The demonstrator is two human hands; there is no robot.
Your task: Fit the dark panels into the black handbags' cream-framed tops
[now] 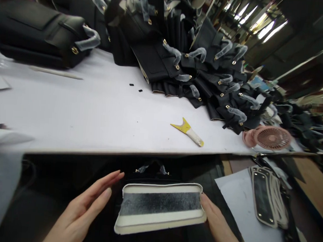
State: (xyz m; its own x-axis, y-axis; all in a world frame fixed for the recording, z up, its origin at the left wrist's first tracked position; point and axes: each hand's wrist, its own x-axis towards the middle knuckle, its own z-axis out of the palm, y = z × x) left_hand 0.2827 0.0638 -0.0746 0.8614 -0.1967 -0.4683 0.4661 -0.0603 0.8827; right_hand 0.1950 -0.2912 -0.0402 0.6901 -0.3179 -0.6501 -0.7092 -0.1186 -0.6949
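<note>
In front of my body, below the table's front edge, is a black bag (161,204) with its cream-edged end turned toward me. A dark grey strip runs across the cream lining there. At the bag's far side, gold fittings and plastic-wrapped handle ends show dimly. My right hand (218,223) grips the bag's right edge, thumb up near the corner and its other fingers mostly hidden beneath. To the left, my left hand (85,207) is held apart from the bag, fingers stretched out and holding nothing.
On the white table (97,110) lie a yellow forked tool (188,131) and a pink fan (273,137). Black bags (159,59) with plastic-wrapped handles are heaped behind. Another black bag (41,31) lies at left. Stacked cream-edged black pieces (265,197) rest at lower right.
</note>
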